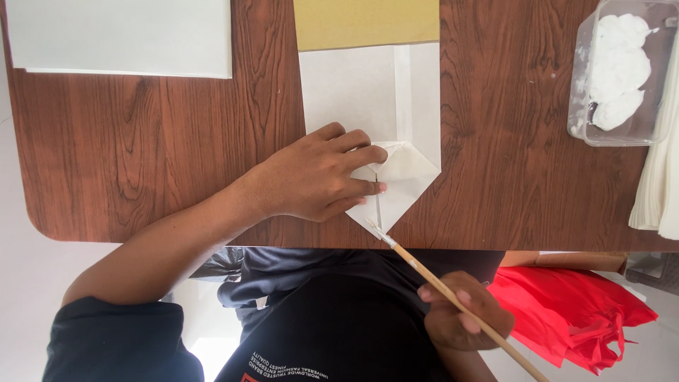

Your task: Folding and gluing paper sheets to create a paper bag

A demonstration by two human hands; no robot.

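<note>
A white folded paper piece (pixel 382 106) with a pointed flap lies on the brown wooden table (pixel 141 148), its far end under a tan sheet (pixel 366 22). My left hand (pixel 318 177) presses flat on the folded flap near the point, fingers spread. My right hand (pixel 463 318) holds a thin wooden-handled brush (pixel 431 279) below the table edge. The brush tip touches the paper's pointed corner.
A clear plastic tub of white paste (pixel 615 71) stands at the right. A stack of white paper (pixel 120 35) lies at the far left, another pale stack (pixel 661 177) at the right edge. Red fabric (pixel 566 311) lies below the table.
</note>
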